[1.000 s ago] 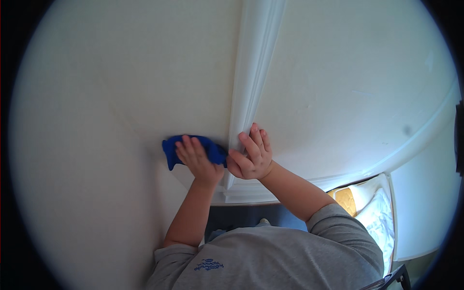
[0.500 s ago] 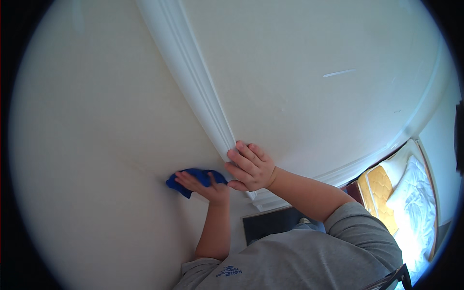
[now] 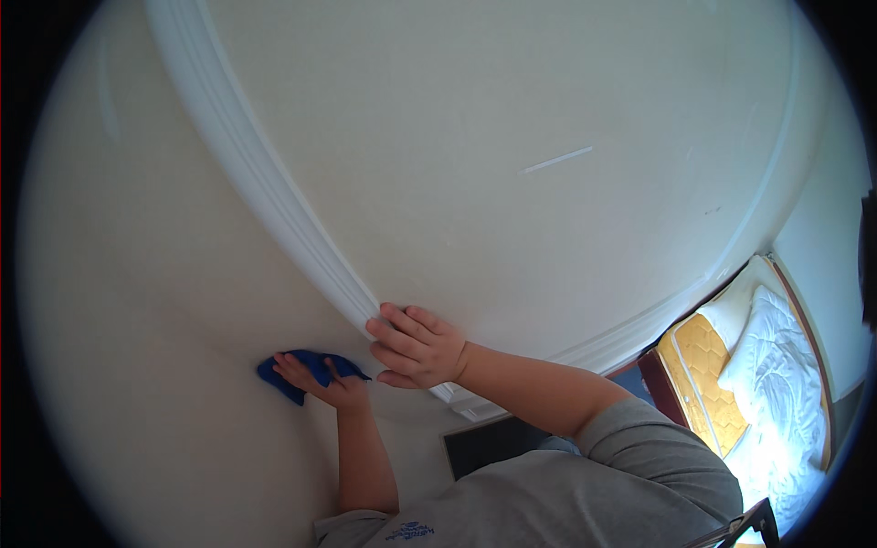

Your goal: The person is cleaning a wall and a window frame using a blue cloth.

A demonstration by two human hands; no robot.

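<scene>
A blue cloth lies bunched against the pale wall. My left hand presses on it with fairly straight fingers, and part of the cloth shows beyond the fingertips and beside the thumb. To the right, my right hand rests with its fingers stretched over the lower end of a white ridged trim strip. This strip runs up and to the left, between two pale wall surfaces. What lies under the right fingertips is hidden.
At the right is a bed with a yellow quilted mattress and a crumpled white cover, brightly lit. White baseboard runs toward it along the wall's foot. A dark panel lies low, beside my shirt.
The view has shifted, so the trim, both hands and the cloth appear farther left and a little lower. The left hand still presses the cloth; the right hand stays at the trim.
</scene>
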